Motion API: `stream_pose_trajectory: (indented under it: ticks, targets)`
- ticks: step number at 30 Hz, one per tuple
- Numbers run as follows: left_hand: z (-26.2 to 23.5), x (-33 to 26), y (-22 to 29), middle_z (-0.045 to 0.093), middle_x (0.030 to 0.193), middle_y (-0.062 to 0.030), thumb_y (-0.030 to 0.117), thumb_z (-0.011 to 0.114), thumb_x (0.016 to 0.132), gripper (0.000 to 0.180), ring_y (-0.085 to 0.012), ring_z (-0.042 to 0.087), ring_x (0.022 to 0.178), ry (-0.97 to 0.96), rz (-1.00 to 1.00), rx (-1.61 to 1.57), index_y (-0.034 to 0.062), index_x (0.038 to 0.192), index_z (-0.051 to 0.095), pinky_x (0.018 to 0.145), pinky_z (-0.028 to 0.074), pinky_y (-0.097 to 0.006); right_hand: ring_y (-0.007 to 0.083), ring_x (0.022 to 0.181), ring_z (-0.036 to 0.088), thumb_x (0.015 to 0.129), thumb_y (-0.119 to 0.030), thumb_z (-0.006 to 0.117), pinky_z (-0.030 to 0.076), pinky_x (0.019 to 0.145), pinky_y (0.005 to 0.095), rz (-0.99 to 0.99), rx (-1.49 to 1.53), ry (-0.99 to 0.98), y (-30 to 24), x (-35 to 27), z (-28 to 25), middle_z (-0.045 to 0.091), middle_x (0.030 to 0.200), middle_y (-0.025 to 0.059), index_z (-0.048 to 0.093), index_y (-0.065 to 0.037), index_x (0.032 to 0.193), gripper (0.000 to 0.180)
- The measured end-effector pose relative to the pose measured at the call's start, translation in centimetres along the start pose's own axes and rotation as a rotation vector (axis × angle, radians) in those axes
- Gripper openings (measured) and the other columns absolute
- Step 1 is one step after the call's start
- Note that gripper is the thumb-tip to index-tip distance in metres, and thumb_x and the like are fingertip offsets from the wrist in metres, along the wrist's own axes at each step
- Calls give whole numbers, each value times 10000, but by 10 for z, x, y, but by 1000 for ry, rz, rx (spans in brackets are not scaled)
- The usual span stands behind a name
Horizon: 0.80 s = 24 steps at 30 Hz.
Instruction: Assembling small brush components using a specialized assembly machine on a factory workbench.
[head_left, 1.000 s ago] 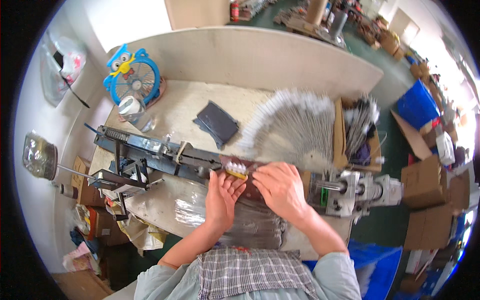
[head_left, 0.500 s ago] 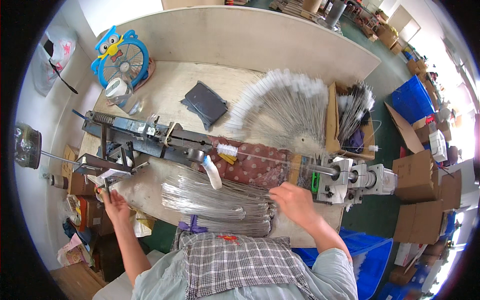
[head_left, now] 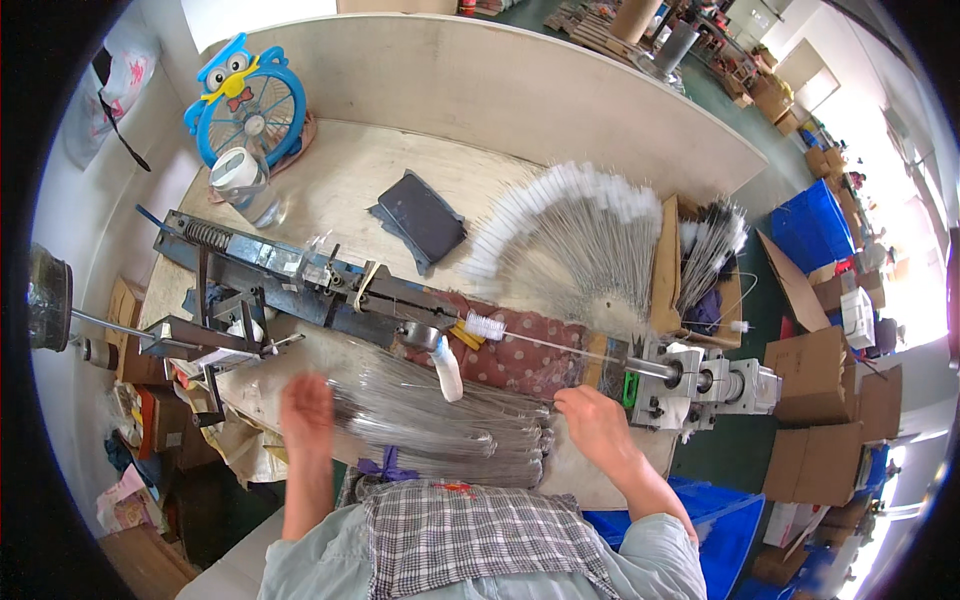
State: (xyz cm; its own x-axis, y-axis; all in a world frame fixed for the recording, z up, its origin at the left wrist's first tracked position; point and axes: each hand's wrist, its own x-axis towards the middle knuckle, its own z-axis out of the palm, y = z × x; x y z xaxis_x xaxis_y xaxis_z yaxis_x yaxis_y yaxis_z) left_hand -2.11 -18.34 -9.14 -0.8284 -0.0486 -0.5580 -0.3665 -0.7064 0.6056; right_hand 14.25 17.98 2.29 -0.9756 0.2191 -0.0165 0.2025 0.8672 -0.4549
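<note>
My right hand (head_left: 592, 420) is at the right end of a bundle of thin metal wires (head_left: 430, 425), thumb and fingers pinched on what looks like one thin wire. My left hand (head_left: 308, 405) is smeared by motion over the bundle's left end, so its fingers cannot be read. Beyond the bundle, a small white-bristled brush (head_left: 486, 326) lies in line with the long metal machine (head_left: 300, 275). Its wire stem runs right to the shiny spindle (head_left: 655, 370). Below the brush, a white-wrapped handle (head_left: 448, 372) sticks out toward me. A crank handle (head_left: 210, 405) hangs at the machine's left, untouched.
White-tipped wire brushes (head_left: 580, 220) are fanned out at the back, next to a cardboard box (head_left: 668, 265) of more brushes. A dark folded cloth (head_left: 425, 215), a clear jar (head_left: 245, 190) and a blue fan (head_left: 250, 110) stand behind the machine. A blue bin (head_left: 715, 520) is at lower right.
My left hand has left the crank handle and moved right to the wire bundle. My right hand stays by the bundle's right end. The white brush sits further right along the machine.
</note>
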Motion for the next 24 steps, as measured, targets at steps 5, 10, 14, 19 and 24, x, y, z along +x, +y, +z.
stream_pose_trajectory:
  ticks: [5,10,14,19,24]
  targets:
    - [118,-65,-50,592,1095,-147,223,556,884,385,-238,575,1060,-333,-207,404,10,1194,475,942,443,-364,347,738,611,827,-116,606,498,634,415,49,45,-23,3,-1,13,623,826,151,643,-36,901,116]
    - [192,-115,-80,543,786,-21,163,612,839,148,-151,535,711,-242,-472,503,90,906,502,598,446,-281,351,740,614,826,-128,610,499,639,419,24,67,38,11,-2,12,626,821,152,637,-43,896,114]
    - [205,-126,-8,520,683,-18,258,565,882,173,-106,445,507,-435,-946,-31,86,896,547,463,363,-273,334,759,613,814,-113,604,509,636,416,7,-75,-74,-1,-13,1,588,820,134,603,-53,893,99]
    - [176,-104,26,536,605,-25,443,393,954,419,-99,406,445,-696,-857,-133,82,895,597,465,338,-258,332,783,597,788,-79,620,499,658,407,-24,-162,-73,3,-6,-34,576,826,129,617,-42,896,114]
    - [145,-109,2,568,661,-40,380,409,963,370,-147,490,508,-555,-604,206,62,890,584,521,411,-278,266,689,581,792,11,567,487,626,355,-72,-231,357,11,-4,-97,608,801,115,634,-9,893,122]
